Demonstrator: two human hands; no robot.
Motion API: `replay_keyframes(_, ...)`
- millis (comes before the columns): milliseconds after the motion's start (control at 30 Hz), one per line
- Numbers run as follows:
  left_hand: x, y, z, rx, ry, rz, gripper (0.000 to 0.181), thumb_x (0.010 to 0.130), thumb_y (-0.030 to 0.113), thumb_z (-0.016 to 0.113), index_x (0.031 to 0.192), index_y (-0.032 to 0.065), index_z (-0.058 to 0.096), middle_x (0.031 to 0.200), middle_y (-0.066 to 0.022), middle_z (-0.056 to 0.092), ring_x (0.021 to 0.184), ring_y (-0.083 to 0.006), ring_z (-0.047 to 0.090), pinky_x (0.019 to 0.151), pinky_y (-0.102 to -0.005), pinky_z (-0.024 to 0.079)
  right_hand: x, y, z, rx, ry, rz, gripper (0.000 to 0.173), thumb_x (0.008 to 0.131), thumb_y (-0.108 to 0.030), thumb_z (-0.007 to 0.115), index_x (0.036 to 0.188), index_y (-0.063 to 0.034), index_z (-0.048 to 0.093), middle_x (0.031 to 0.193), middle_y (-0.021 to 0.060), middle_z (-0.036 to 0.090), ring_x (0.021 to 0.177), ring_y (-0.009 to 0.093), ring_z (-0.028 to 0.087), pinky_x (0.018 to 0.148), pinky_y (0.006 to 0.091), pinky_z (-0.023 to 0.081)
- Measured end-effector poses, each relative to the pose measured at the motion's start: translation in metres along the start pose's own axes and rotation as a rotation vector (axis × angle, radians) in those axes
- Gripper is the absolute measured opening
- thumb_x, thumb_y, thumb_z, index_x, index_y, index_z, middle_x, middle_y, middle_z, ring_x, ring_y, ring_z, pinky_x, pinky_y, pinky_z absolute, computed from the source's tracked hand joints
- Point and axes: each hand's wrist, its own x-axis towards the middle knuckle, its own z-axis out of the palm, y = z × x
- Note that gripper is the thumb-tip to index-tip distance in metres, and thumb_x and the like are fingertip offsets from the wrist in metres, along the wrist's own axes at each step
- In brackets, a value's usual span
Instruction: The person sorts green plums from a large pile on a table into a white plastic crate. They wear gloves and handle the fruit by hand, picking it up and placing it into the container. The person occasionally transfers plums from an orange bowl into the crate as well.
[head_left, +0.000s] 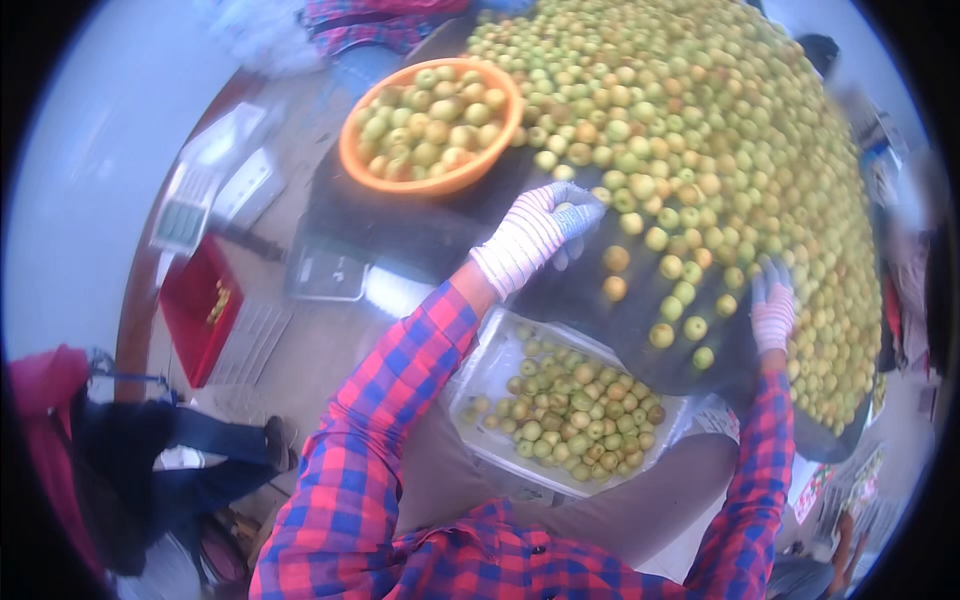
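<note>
A large heap of small round yellow-green fruits (675, 112) covers the dark tabletop (555, 289). My left hand (544, 225), in a striped glove with a grey-blue palm, is at the heap's near left edge with its fingers curled. A pale spot shows by its thumb, but whether that is a fruit I cannot tell. Against the heap's near right side rests my right hand (772, 306), gloved alike, its fingers stretched forward among the fruits. Several loose fruits (671, 307) lie between the hands. Below them, a white crate (480, 352) at my lap holds more fruits.
An orange basket (349, 161) full of fruits stands at the table's left. On the floor to the left are a red tray (196, 300) with a few small pieces and a scale-like device (180, 217). People (202, 427) are at the lower left and beyond the table.
</note>
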Motion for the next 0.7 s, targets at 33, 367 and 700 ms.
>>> replay_keyframes(33, -0.026, 0.014, -0.027, -0.007, 0.008, -0.009, 0.023, 0.092, 0.026, 0.066, 0.103, 0.0048, 0.062, 0.084, -0.0031, 0.064, 0.06, -0.0071, 0.057, 0.047, -0.0203, 0.044, -0.006, 0.006, 0.001, 0.051, -0.004, -0.011, 0.034, 0.095, -0.022, 0.055, 0.126, -0.0076, 0.059, 0.137, 0.0208, 0.049, 0.126, 0.038, 0.048, 0.106, 0.0436, 0.038)
replay_keyframes(367, -0.247, -0.116, -0.35, -0.793, 1.181, 0.118, 0.035, 0.084, 0.014, 0.074, 0.111, 0.0036, 0.053, 0.101, -0.0134, 0.056, 0.084, -0.0279, 0.06, 0.069, -0.0405, 0.061, -0.037, 0.024, -0.022, -0.025, -0.068, 0.004, 0.037, 0.099, -0.018, 0.049, 0.133, -0.002, 0.05, 0.144, 0.0185, 0.041, 0.133, 0.033, 0.041, 0.109, 0.0403, 0.035)
replay_keyframes(700, -0.098, -0.067, -0.24, -0.279, 0.547, 0.029, 0.036, 0.097, 0.025, 0.057, 0.123, 0.0003, 0.054, 0.107, -0.0152, 0.066, 0.09, -0.0258, 0.068, 0.081, -0.0377, 0.056, -0.06, 0.062, -0.066, -0.14, 0.01, 0.138, 0.037, 0.096, -0.024, 0.053, 0.122, 0.0017, 0.058, 0.134, 0.0242, 0.049, 0.123, 0.039, 0.047, 0.106, 0.0438, 0.037)
